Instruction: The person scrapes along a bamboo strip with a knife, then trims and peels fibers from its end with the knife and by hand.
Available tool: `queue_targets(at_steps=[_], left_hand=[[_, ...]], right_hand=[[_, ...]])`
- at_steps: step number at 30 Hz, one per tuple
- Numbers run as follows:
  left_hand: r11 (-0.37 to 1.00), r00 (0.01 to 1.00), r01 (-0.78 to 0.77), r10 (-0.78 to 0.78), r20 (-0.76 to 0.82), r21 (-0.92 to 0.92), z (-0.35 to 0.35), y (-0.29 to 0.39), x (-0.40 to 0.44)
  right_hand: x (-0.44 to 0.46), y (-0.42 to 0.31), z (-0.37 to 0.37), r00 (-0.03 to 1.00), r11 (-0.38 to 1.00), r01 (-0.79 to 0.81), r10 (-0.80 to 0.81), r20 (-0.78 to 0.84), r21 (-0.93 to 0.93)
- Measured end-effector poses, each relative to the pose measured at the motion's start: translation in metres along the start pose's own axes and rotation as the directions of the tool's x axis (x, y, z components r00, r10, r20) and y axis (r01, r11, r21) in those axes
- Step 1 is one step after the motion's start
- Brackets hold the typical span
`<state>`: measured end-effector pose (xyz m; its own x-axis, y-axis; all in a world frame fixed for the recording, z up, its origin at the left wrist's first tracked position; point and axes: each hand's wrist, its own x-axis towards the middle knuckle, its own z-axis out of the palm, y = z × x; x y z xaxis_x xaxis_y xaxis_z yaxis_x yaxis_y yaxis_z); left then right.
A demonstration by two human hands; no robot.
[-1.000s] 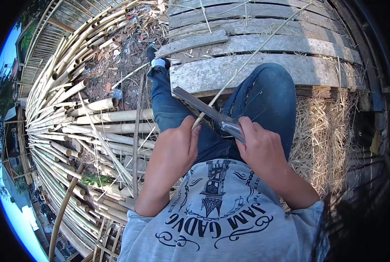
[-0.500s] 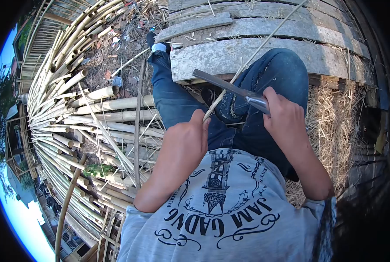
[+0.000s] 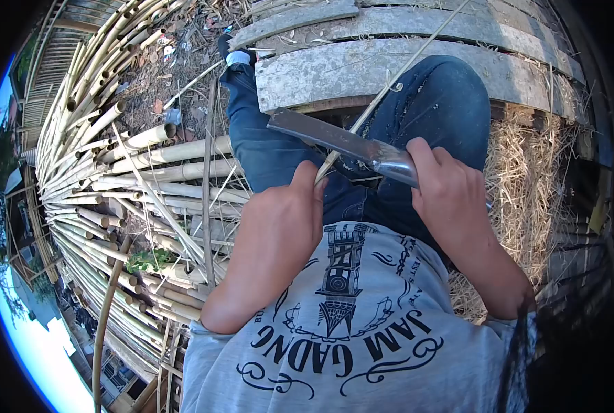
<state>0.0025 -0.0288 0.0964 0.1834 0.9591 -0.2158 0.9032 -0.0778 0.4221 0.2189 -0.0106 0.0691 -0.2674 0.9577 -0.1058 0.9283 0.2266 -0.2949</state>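
A long thin bamboo strip (image 3: 378,103) runs from my lap up over the wooden planks, its near end gripped in my left hand (image 3: 284,215), thumb on top. My right hand (image 3: 448,180) is wrapped round the metal handle of a knife (image 3: 320,132) with a broad, dark, straight blade. The blade crosses the strip a little beyond my left thumb and looks to be against it. A small pale curl (image 3: 397,87) stands on the strip farther along. Both hands are over my lap, between my legs in blue jeans (image 3: 444,103).
Wooden planks (image 3: 334,65) form a low platform in front of my legs. Many cut bamboo poles (image 3: 176,172) fan out on the left. Bamboo shavings (image 3: 516,193) are heaped on the right. Littered bare ground (image 3: 183,76) lies beyond my outstretched foot.
The knife and my right hand have moved left and slightly down along the strip, closer to my left hand. A pale curl now shows on the strip. The view has shifted slightly.
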Motion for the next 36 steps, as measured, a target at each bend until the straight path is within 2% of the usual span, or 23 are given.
queue_targets(at_steps=[2,3,5,7,9,12,15,16,17,19,21,22,25,26,27,29,31,32,33,35,36], left_hand=[[1.0,1.0,0.012,-0.012,0.026,0.008,0.001,0.0,-0.003],[1.0,0.999,0.019,-0.019,0.027,0.011,0.001,0.001,-0.004],[0.999,0.999,0.037,-0.038,0.031,0.006,0.0,0.002,-0.005],[1.0,1.0,0.013,-0.013,0.007,0.003,-0.002,0.003,-0.001],[1.0,1.0,0.009,-0.009,0.011,0.017,-0.002,0.001,-0.001],[1.0,0.999,0.02,-0.02,0.027,0.019,-0.002,0.0,-0.005],[1.0,1.0,0.015,-0.015,0.008,-0.006,-0.002,0.001,-0.002],[1.0,1.0,0.009,-0.009,-0.009,-0.012,-0.002,0.003,0.0],[1.0,1.0,0.008,-0.009,-0.011,-0.013,-0.002,0.003,0.0],[0.999,0.999,0.039,-0.039,0.016,-0.012,-0.002,0.002,-0.002],[1.0,1.0,0.003,-0.004,0.009,0.02,-0.002,-0.002,-0.005],[0.998,0.999,-0.033,0.033,0.004,0.054,-0.003,-0.003,-0.007],[0.997,0.999,-0.041,0.042,-0.015,0.063,-0.009,0.002,-0.008],[0.998,0.999,-0.037,0.038,-0.02,0.058,-0.008,0.003,-0.008],[0.999,1.0,-0.004,0.005,-0.028,0.047,-0.008,0.005,-0.005],[0.999,0.999,0.022,-0.02,-0.043,0.039,-0.007,0.004,-0.001],[1.0,1.0,0.019,-0.019,0.001,0.016,-0.004,0.0,-0.005],[1.0,1.0,0.019,-0.019,0.004,0.019,-0.005,-0.002,-0.007],[1.0,1.0,0.016,-0.016,-0.012,0.017,-0.006,-0.003,-0.01],[1.0,0.999,0.019,-0.019,-0.046,0.0,-0.007,-0.004,-0.008],[1.0,0.999,0.022,-0.022,-0.048,0.014,-0.009,-0.004,-0.005]], right_hand=[[0.015,0.027,-0.002,0.994,0.995,-0.082,0.077,-0.079,-0.056],[0.019,0.033,-0.007,0.991,0.987,-0.131,0.126,-0.053,-0.088],[0.009,0.013,-0.011,0.994,0.994,-0.102,0.1,-0.05,-0.045],[-0.006,-0.019,-0.017,0.992,0.999,0.023,-0.026,0.126,0.022],[-0.006,-0.012,-0.009,0.993,0.997,0.073,-0.076,0.093,0.037],[0.014,0.026,-0.005,0.994,0.996,-0.08,0.076,-0.08,-0.047],[0.002,0.004,-0.01,0.996,0.996,-0.085,0.084,-0.039,-0.016],[-0.007,-0.013,-0.015,0.998,1.0,-0.007,0.005,0.067,0.023],[-0.014,-0.02,-0.007,0.989,0.989,0.146,-0.146,-0.003,-0.003],[-0.004,-0.002,-0.005,0.987,0.988,0.153,-0.153,-0.043,-0.003],[0.01,0.026,-0.003,0.993,0.994,-0.047,0.036,-0.116,-0.096],[0.017,0.037,-0.009,0.973,0.975,-0.215,0.21,-0.092,-0.055],[0.002,0.014,-0.017,0.987,0.99,-0.137,0.139,-0.075,0.035],[-0.007,0.001,-0.013,0.999,0.997,-0.021,0.024,-0.039,0.073],[-0.013,-0.013,-0.016,0.998,0.988,0.023,-0.032,0.059,0.154],[-0.012,-0.012,-0.008,0.999,0.988,0.027,-0.033,0.035,0.154],[0.0,0.01,-0.007,0.998,0.997,-0.069,0.069,0.012,0.031],[0.006,0.019,-0.009,0.984,0.985,-0.173,0.172,-0.053,-0.011],[0.013,0.026,-0.021,0.965,0.959,-0.262,0.258,-0.046,-0.108],[0.008,0.032,-0.024,0.974,0.969,-0.213,0.201,-0.103,-0.123],[0.004,0.022,-0.023,0.989,0.991,-0.13,0.127,-0.077,-0.033]])
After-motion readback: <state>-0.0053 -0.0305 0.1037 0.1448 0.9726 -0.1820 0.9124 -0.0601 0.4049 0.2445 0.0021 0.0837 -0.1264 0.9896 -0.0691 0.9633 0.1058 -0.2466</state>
